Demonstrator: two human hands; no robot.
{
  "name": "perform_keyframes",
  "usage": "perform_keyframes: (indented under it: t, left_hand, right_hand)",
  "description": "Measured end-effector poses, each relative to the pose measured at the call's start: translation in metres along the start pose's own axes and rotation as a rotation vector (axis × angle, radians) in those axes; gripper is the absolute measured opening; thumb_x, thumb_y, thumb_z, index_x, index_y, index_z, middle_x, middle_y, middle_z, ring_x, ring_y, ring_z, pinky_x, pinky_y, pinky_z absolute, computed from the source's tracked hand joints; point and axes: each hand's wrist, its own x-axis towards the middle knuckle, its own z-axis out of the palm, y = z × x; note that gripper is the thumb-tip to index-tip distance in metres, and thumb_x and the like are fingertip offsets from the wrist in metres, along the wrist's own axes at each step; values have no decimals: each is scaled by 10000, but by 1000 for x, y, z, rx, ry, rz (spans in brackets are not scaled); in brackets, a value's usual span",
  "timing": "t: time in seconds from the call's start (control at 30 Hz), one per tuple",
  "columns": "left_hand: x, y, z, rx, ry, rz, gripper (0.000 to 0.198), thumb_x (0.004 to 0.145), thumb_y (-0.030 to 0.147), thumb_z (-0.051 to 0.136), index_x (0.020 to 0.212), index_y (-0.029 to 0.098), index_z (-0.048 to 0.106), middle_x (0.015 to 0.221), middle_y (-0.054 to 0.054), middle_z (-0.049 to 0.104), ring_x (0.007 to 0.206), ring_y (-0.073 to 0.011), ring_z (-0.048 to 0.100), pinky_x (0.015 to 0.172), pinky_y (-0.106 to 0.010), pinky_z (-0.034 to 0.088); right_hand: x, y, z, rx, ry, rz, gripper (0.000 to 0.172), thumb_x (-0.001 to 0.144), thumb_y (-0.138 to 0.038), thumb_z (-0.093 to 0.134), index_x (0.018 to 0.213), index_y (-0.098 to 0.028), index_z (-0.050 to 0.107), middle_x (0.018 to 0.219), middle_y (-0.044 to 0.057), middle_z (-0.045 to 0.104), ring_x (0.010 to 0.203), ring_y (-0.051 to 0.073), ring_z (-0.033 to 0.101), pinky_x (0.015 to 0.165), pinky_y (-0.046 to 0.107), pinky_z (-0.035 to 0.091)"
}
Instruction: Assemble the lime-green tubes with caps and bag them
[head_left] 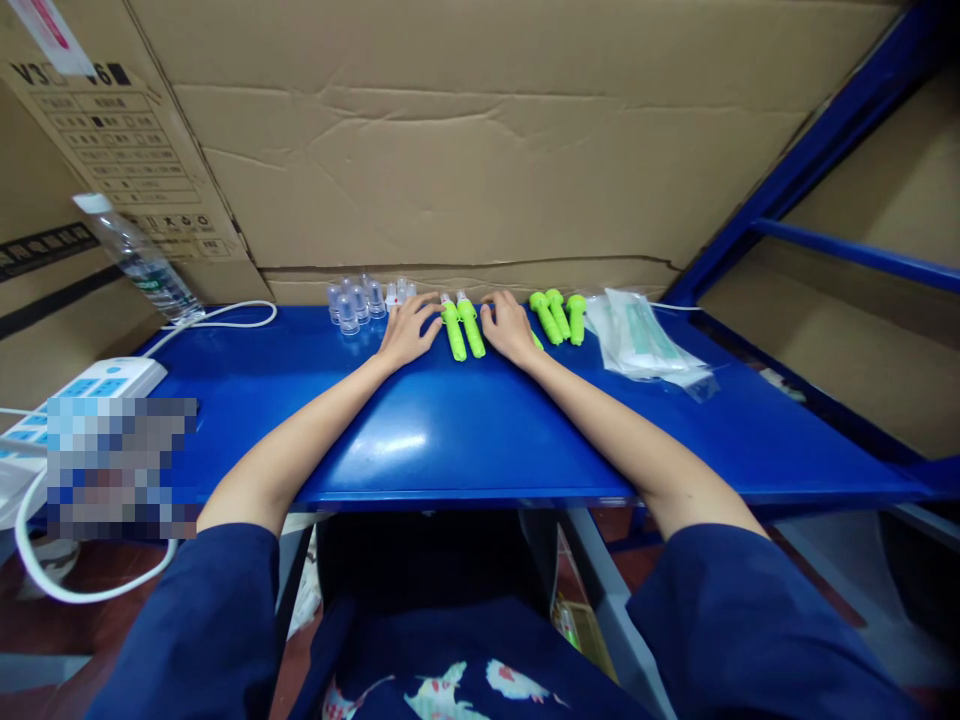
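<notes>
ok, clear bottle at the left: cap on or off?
On: a white cap sits on the neck of the clear bottle.

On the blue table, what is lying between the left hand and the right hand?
Two lime-green sticks lie side by side between the left hand and the right hand; the head view shows this.

On the table [450, 430], cups [349, 312] stand left of tubes [454, 335], bags [641, 335] right.
</notes>
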Motion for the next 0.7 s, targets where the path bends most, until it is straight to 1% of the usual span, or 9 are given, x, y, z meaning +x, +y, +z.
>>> perform_keyframes:
  t: [0.07, 0.13, 0.2, 0.3, 0.4, 0.57, 0.63, 0.7]
  left_hand:
    - [0, 0, 0, 31, 90, -105, 375, 953, 257, 512, 1309, 249, 629, 1579, -94, 448, 1463, -319, 383, 1187, -552, 309]
    - [1, -3, 1, 41, 141, -210, 481, 903, 202, 543, 1379, 266, 577, 1622, -100, 365, 1495, -347, 323, 1178, -585, 311]
    - [2, -8, 3, 38, 143, -302, 570, 869, 173, 559, 1429, 275, 530, 1631, -114, 326, 1505, -365, 299, 1175, -608, 308]
    - [4, -14, 7, 14, 103, -392, 623, 854, 166, 562, 1463, 278, 486, 1588, -137, 376, 1491, -363, 325, 1186, -618, 290]
    - [5, -18, 9, -2, 49, -415, 603, 865, 184, 547, 1457, 275, 478, 1522, -147, 461, 1462, -358, 369, 1185, -630, 283]
    - [4, -14, 7, 53, 20, -386, 568, 875, 201, 537, 1439, 247, 495, 1469, -155, 493, 1413, -349, 410, 1161, -588, 325]
    - [3, -12, 5, 69, 20, -377, 554, 875, 194, 535, 1426, 245, 507, 1425, -156, 513, 1385, -345, 431, 1143, -569, 349]
    - [2, -10, 4, 82, 25, -368, 543, 872, 178, 532, 1411, 245, 519, 1381, -155, 528, 1353, -342, 452, 1122, -554, 371]
  right_hand:
    - [0, 0, -5, -39, 22, 27, 301, 974, -237, 384, 1176, -141, 585, 1270, 204, 604, 1219, 349, 551, 1057, 527, 406]
    - [1, 1, -10, -81, 51, 59, 314, 963, -233, 388, 1193, -133, 577, 1292, 209, 586, 1243, 357, 528, 1063, 541, 383]
    - [3, 3, -13, -116, 74, 107, 319, 951, -228, 394, 1193, -125, 576, 1296, 212, 575, 1244, 356, 518, 1069, 545, 364]
    - [4, 10, -16, -160, 84, 190, 329, 930, -213, 405, 1199, -119, 570, 1308, 216, 563, 1260, 357, 498, 1070, 552, 348]
    - [6, 17, -17, -208, 58, 266, 358, 915, -212, 418, 1229, -100, 548, 1331, 231, 543, 1278, 369, 476, 1065, 559, 339]
    - [7, 23, -19, -237, -62, 392, 440, 919, -250, 449, 1311, -54, 496, 1399, 275, 500, 1328, 397, 447, 1084, 563, 317]
    - [7, 21, -20, -252, -113, 406, 492, 926, -265, 469, 1361, -35, 465, 1426, 287, 491, 1340, 403, 446, 1093, 562, 314]
    - [6, 17, -21, -272, -168, 389, 524, 937, -273, 480, 1394, -20, 447, 1427, 288, 506, 1344, 409, 453, 1100, 572, 313]
